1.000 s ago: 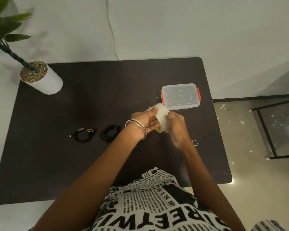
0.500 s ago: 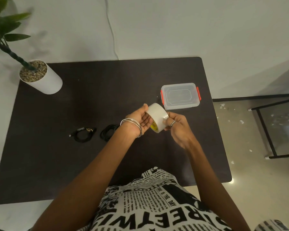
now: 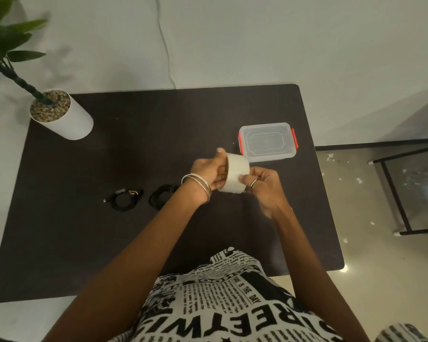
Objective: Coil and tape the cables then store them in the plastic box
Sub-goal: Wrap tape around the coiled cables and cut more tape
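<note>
Above the dark table (image 3: 84,230), left hand (image 3: 208,170) grips the tape roll (image 3: 235,174) while right hand (image 3: 262,183) pinches its edge; a torn-off start could reseal.

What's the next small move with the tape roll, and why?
Probably peel a strip free: the left hand grips the tape roll above the table while the right hand pinches at its outer face, as if hunting the end. Both coiled cables look untaped, and the plastic box is lidded.
</note>
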